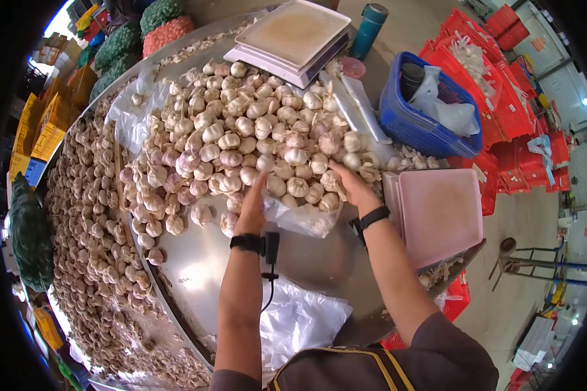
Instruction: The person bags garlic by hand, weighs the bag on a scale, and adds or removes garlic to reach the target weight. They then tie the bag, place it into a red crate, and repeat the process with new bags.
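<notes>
A large heap of garlic bulbs (230,140) covers the metal table. My left hand (252,205) is at the heap's near edge, fingers stretched forward beside the bulbs. Opposite it, my right hand (355,187) reaches in from the right, its fingers extended along the garlic. Several bulbs and a clear plastic bag (303,220) lie between the two hands. Whether the hands touch the bag is hard to see, and part of the fingers is hidden against the garlic. Each wrist wears a black strap; a small black device with a cable hangs at the left one.
A scale (293,32) stands behind the heap, and a pink-topped scale (440,212) is at right. A blue basket (388,120) and a teal bottle (369,31) are at the back. Plastic bags (300,319) lie near my body. More garlic (88,215) spreads left.
</notes>
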The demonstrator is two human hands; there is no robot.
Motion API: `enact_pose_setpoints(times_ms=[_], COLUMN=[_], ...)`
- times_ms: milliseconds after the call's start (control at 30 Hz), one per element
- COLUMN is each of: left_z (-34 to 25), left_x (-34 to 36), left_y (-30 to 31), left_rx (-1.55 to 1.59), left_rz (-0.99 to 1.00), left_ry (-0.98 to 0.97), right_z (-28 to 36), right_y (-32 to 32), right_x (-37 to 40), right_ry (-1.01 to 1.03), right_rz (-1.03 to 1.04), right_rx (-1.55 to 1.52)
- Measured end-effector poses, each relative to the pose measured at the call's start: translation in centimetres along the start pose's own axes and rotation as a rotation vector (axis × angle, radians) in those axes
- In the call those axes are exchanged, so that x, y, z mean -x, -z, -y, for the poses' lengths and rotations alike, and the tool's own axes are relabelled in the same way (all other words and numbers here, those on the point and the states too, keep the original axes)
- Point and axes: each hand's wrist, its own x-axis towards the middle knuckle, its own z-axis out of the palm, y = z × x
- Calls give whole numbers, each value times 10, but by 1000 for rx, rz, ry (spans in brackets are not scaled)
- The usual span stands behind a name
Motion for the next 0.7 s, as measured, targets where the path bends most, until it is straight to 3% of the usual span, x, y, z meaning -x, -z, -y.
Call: enact_pose_setpoints(times_ms=[33, 67, 133, 167, 233, 367, 467, 600, 700], left_z=[-10, -17, -26, -30, -33, -41, -56, -65, -53], left_x=[0, 0, 1, 6, 16, 53, 102, 161, 184], left_y=[0, 2, 8, 7, 10, 16, 23, 38, 55], left_rx=[-33, -28, -181, -154, -127, -246, -367, -373, -417], left_rz=[58, 50, 99, 102, 145, 128, 54, -60, -104], left_ry=[116, 122, 62, 53, 21, -124, -258, -482, -423], right_z=[12, 23, 25, 25, 35, 51, 59, 70, 47], right_y=[-5, -14, -7, -17, -49, -65, -43, -34, -18], right_x=[-3, -5, -23, -17, 16, 80, 117, 196, 227], right_ry=[-46, 12, 248, 241, 411, 582, 530, 541, 467], right_rz=[97, 13, 81, 81, 214, 178, 304, 303, 351], right_rx=[-34, 71, 369, 367, 562, 400, 360, 353, 345])
